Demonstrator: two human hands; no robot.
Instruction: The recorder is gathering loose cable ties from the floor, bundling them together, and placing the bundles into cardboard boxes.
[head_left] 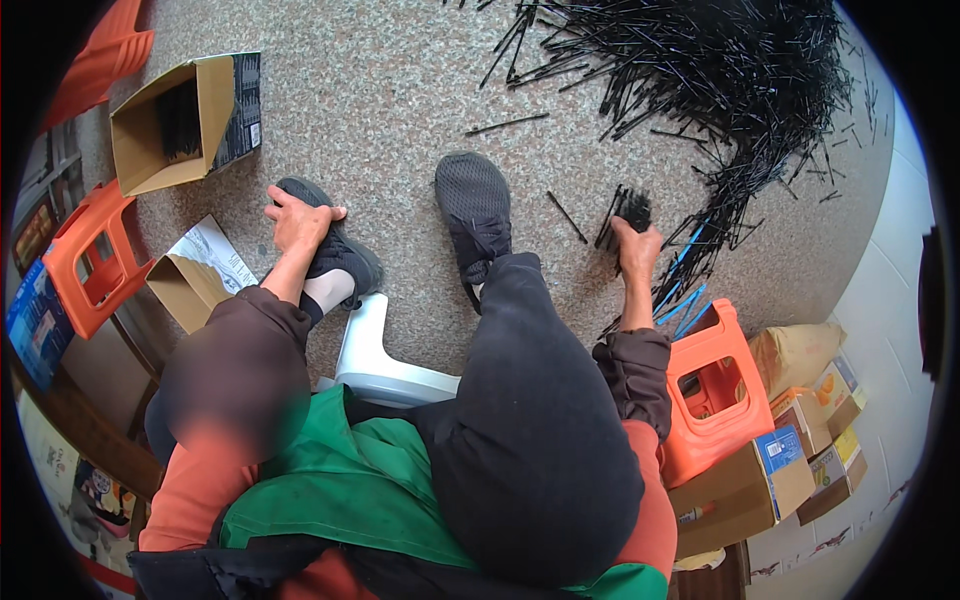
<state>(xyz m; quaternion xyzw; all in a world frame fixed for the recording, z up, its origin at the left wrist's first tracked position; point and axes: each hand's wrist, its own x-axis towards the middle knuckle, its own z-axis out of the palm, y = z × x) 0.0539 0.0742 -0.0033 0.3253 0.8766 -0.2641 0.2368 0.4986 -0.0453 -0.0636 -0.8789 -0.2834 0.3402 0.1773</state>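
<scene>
My right hand (pixel 637 246) is closed on a bundle of thin black plastic sticks (pixel 630 208), low over the floor at the right. One loose black stick (pixel 567 217) lies just left of that bundle. Beyond, a large tangled heap of the same black sticks (pixel 730 70) covers the far right, with a strand trailing down toward my right forearm. My left hand (pixel 297 222) rests across my left black shoe (pixel 340 245), its fingers apart and nothing visible in them. An open cardboard box (pixel 222 120) with dark contents lies on its side at the upper left.
A second, smaller carton (pixel 190 285) lies near my left forearm. Orange plastic stools stand at the left (pixel 95 262) and right (pixel 712 375). Under me is a white stool (pixel 375 350). Several cardboard boxes (pixel 735 500) sit at the lower right, by the white wall (pixel 880 330).
</scene>
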